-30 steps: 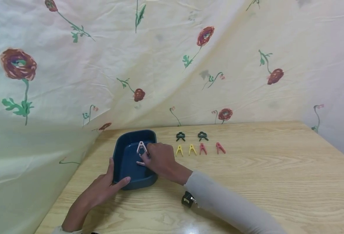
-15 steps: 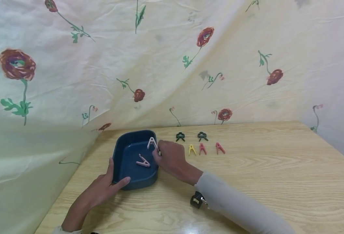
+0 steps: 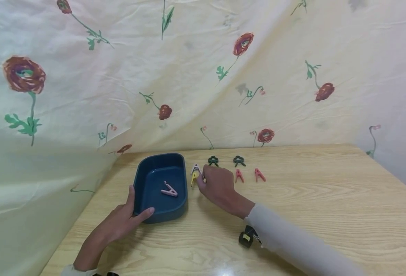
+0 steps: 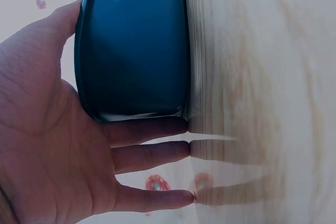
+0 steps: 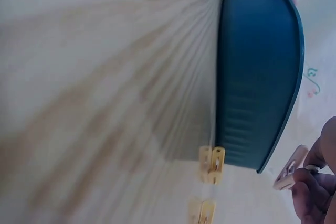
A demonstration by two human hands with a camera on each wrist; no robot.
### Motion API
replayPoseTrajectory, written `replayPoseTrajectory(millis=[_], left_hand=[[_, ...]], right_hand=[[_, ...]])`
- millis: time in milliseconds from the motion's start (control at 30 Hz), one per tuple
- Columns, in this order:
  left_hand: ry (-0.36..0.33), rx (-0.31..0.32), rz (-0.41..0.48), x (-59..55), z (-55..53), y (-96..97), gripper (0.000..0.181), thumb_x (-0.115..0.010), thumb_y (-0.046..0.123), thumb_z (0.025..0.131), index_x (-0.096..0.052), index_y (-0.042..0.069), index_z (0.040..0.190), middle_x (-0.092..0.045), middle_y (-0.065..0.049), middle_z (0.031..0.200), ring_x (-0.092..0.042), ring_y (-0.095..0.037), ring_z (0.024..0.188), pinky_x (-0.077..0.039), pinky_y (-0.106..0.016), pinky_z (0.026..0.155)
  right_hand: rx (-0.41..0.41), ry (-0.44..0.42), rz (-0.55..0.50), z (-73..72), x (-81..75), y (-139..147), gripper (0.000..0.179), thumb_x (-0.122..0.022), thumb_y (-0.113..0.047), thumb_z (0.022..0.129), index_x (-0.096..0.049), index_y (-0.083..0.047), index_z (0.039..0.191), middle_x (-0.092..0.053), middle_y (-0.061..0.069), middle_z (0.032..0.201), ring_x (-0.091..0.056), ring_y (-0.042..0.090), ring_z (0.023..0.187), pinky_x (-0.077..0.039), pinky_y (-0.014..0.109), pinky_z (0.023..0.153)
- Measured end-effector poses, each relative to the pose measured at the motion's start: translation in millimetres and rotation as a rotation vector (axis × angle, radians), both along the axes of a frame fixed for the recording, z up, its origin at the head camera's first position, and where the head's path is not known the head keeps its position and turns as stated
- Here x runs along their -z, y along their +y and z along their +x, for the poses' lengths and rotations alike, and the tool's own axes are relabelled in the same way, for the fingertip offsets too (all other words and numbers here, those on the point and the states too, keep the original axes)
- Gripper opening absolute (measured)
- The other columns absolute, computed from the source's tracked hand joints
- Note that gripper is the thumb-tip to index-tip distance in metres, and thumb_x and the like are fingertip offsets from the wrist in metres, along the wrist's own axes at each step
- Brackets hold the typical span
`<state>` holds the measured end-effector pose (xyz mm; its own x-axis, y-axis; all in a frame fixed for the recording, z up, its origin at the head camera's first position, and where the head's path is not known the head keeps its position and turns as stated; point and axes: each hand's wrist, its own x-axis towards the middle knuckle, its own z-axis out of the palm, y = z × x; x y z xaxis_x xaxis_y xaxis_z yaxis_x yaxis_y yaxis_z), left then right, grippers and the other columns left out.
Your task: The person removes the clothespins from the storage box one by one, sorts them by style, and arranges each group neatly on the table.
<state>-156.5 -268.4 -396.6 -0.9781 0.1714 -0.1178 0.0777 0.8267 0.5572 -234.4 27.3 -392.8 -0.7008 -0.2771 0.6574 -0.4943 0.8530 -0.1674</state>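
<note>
My left hand (image 3: 118, 224) rests against the near left corner of a blue tray (image 3: 147, 219), thumb over its rim. In the left wrist view its fingers (image 4: 152, 156) are straight and spread along the tray's outside. A pink clothespin (image 3: 169, 191) lies inside the tray. Just right of the tray, my right hand (image 3: 220, 188) pinches a pale pink clothespin (image 5: 290, 170) between thumb and fingers. Below it, a yellow clothespin (image 3: 194, 180) shows beside the tray. In the right wrist view, two yellow clothespins (image 5: 217, 165) stand on the table near the tray.
Two dark green clips (image 3: 239, 161) lie at the back of the wooden table (image 3: 313, 199). Two red clothespins (image 3: 259, 175) lie in front of them, right of my right hand. A flower-print cloth (image 3: 189, 76) hangs behind and on the left. A black device is on my right wrist.
My right hand has moved right, from over the tray to beside it, with the pale pink clothespin still pinched. The pink clothespin in the tray now shows fully. My left hand has stayed in place.
</note>
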Motion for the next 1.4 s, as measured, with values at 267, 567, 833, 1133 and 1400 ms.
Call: replayPoseTrajectory(millis=[267, 567, 833, 1133, 1400], left_hand=[[0.004, 0.003, -0.002, -1.3, -1.8, 2.4, 0.111, -0.051, 0.064, 0.095, 0.020, 0.001, 0.154, -0.028, -0.038, 0.152, -0.045, -0.053, 0.129, -0.038, -0.063, 0.102], [0.007, -0.003, -0.003, -2.4, -1.2, 2.5, 0.111, -0.051, 0.064, 0.095, 0.019, 0.001, 0.154, -0.028, -0.038, 0.152, -0.045, -0.053, 0.129, -0.038, -0.064, 0.102], [-0.002, -0.011, 0.011, -1.8, 0.5, 2.2, 0.111, -0.051, 0.064, 0.095, 0.020, 0.002, 0.154, -0.027, -0.038, 0.153, -0.044, -0.053, 0.131, -0.036, -0.064, 0.103], [0.001, -0.012, 0.005, -1.9, -0.2, 3.0, 0.111, -0.052, 0.063, 0.095, 0.019, 0.000, 0.154, -0.028, -0.038, 0.152, -0.044, -0.053, 0.130, -0.036, -0.064, 0.102], [0.004, -0.008, 0.000, -2.7, -0.1, 3.9, 0.112, -0.052, 0.063, 0.095, 0.018, -0.001, 0.154, -0.028, -0.039, 0.151, -0.045, -0.053, 0.129, -0.037, -0.064, 0.102]], right_hand=[[0.021, -0.128, 0.072, 6.4, 3.4, 15, 0.041, -0.062, -0.018, 0.089, -0.041, -0.016, 0.054, -0.023, -0.008, 0.051, -0.022, 0.010, 0.044, -0.017, 0.027, 0.040], [-0.001, -0.209, 0.150, 13.9, 2.4, 26, 0.045, -0.064, -0.019, 0.089, -0.041, -0.017, 0.052, -0.027, -0.009, 0.048, -0.025, 0.007, 0.043, -0.019, 0.025, 0.040], [-0.019, -0.273, 0.222, 22.2, 3.7, 32, 0.047, -0.065, -0.022, 0.090, -0.039, -0.017, 0.051, -0.024, -0.010, 0.044, -0.024, 0.008, 0.042, -0.019, 0.026, 0.039], [-0.029, -0.323, 0.318, 29.4, 6.9, 34, 0.037, -0.068, -0.020, 0.083, -0.044, -0.017, 0.055, -0.028, -0.009, 0.047, -0.028, 0.008, 0.043, -0.023, 0.026, 0.040], [-0.020, -0.382, 0.357, 31.3, 9.0, 35, 0.027, -0.071, -0.019, 0.082, -0.053, -0.013, 0.063, -0.034, -0.006, 0.049, -0.033, 0.009, 0.044, -0.026, 0.026, 0.040]])
